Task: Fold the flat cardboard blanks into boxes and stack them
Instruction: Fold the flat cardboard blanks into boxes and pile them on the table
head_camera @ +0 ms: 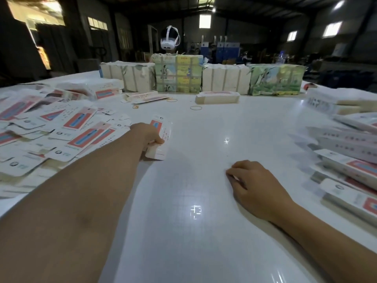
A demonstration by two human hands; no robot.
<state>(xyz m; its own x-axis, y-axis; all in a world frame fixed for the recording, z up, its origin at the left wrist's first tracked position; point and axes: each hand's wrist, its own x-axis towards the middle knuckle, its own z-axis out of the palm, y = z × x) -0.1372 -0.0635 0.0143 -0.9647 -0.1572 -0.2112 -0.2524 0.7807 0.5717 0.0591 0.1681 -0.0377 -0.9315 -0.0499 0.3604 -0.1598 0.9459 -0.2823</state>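
My left hand [147, 134] reaches out across the white table [195, 180] and grips a flat white cardboard blank [161, 137] with a red and blue print, thumb on top of it. It lies at the right edge of a loose heap of flat blanks [51, 129] on the left. My right hand [257, 184] rests on the bare table nearer to me, fingers loosely curled, holding nothing. Folded long boxes [350, 164] lie piled at the right edge.
Wrapped bundles of stock [178, 73] line the far side of the table, with a small banded stack of blanks [217, 97] in front of them. Rubber bands [195, 108] lie loose on the table. A white headset [169, 38] shows behind the bundles.
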